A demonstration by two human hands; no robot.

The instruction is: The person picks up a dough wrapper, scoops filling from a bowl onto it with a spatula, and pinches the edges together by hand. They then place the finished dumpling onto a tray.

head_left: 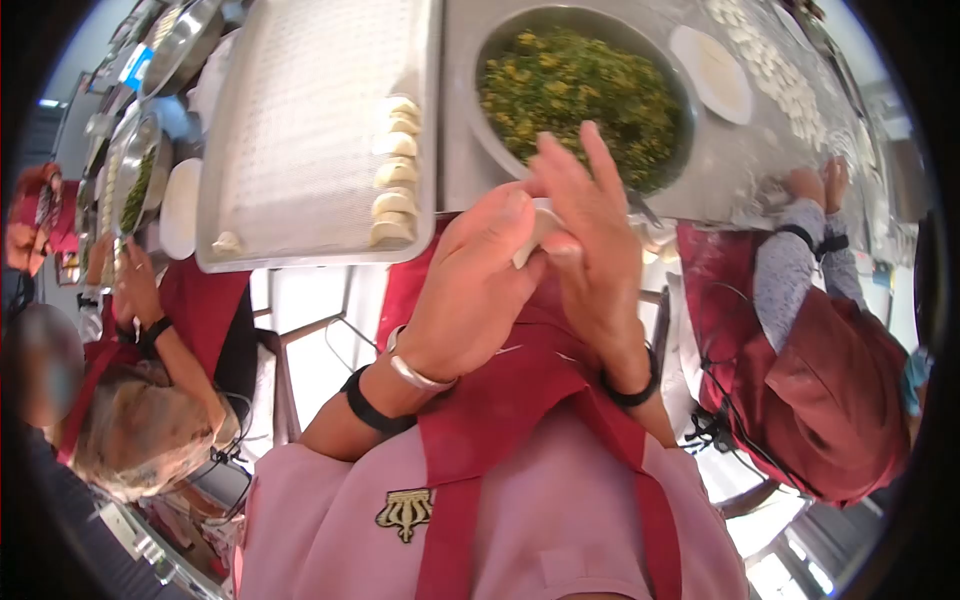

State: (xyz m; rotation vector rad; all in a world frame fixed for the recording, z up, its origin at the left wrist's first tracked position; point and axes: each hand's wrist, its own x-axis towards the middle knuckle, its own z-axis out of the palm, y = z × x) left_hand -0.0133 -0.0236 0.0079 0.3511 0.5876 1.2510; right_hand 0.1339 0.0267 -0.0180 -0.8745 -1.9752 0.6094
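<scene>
Between my two hands, in front of the metal bowl, is a pale dumpling [537, 232], mostly covered by fingers and thumbs. My left hand [478, 270] closes around its left side. My right hand [597, 235] presses it from the other side near the thumb, its upper fingers stretched over the bowl's near rim. Chopped green filling with yellow bits [575, 95] fills the big metal bowl [480, 125]. To the left, a perforated metal tray [300, 130] carries a column of folded dumplings [395, 175] along its right side and a lone dumpling [227, 242] at its near left corner.
A white oval dish [712, 75] sits right of the bowl; many small dough pieces [765, 60] lie beyond it. Co-workers' hands [820, 185] are at the right, and another person's hands [135, 285] at the left, near a bowl with greens [140, 180]. A handle [645, 207] leans out of my bowl.
</scene>
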